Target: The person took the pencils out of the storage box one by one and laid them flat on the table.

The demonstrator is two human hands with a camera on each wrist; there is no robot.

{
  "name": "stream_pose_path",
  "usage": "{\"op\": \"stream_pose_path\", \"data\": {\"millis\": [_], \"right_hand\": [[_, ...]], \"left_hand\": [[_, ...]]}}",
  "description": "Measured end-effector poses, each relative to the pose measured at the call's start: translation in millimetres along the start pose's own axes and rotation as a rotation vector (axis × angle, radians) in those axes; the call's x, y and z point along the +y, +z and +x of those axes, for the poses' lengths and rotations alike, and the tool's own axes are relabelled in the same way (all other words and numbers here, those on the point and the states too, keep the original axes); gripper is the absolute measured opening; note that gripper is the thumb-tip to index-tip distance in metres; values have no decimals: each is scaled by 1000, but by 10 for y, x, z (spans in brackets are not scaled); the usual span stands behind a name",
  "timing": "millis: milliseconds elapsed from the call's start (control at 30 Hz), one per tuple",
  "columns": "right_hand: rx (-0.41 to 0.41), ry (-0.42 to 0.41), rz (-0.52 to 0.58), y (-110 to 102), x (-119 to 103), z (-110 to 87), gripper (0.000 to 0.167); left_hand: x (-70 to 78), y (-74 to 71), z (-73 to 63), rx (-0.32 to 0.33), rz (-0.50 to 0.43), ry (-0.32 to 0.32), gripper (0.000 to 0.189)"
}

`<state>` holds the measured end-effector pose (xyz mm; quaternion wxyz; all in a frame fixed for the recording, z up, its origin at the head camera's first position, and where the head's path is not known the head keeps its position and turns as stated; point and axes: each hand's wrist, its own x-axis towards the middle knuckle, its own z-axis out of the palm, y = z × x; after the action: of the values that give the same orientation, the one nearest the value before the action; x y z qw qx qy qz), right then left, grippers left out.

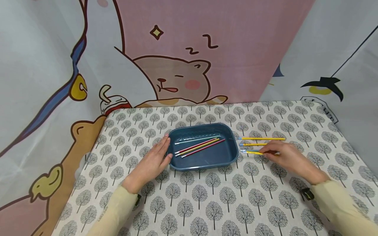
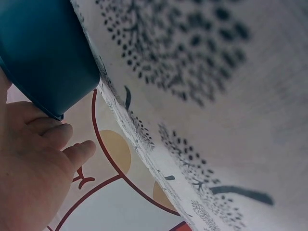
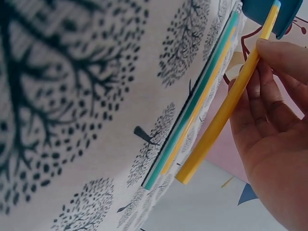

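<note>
A dark blue plastic basin stands on the cloth, holding several pencils: a green one, a yellow one and red ones. My left hand rests against the basin's left end, its fingers fairly straight along the rim. To the right of the basin, my right hand pinches a yellow pencil between thumb and fingers, raised off the cloth in the right wrist view. Near it lie a green pencil and yellow pencils, roughly parallel.
The table is covered with a white cloth printed with grey trees. Behind it hangs a cartoon-patterned curtain, with more curtain at both sides. A small black item shows by the right sleeve.
</note>
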<state>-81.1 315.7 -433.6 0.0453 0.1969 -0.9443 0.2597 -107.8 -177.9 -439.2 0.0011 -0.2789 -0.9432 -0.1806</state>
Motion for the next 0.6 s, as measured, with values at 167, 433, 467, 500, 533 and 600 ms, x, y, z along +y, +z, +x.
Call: {"op": "stream_pose_path", "data": {"millis": [167, 433, 467, 500, 533, 600], "right_hand": [[-20, 10, 0, 11, 24, 3, 30], [-17, -21, -10, 53, 61, 13, 29], [-20, -24, -10, 56, 64, 17, 28], [-22, -28, -14, 59, 67, 21, 27], [-21, -32, -22, 64, 70, 24, 26], [-25, -33, -35, 70, 72, 30, 24]], "left_hand": [[1, 0, 0, -2, -7, -3, 66], [-3, 2, 1, 0, -7, -4, 67], [-4, 2, 1, 0, -7, -5, 67], [-5, 4, 1, 0, -7, -5, 67], [-6, 5, 1, 0, -7, -5, 67], [-9, 7, 0, 0, -4, -4, 68]]}}
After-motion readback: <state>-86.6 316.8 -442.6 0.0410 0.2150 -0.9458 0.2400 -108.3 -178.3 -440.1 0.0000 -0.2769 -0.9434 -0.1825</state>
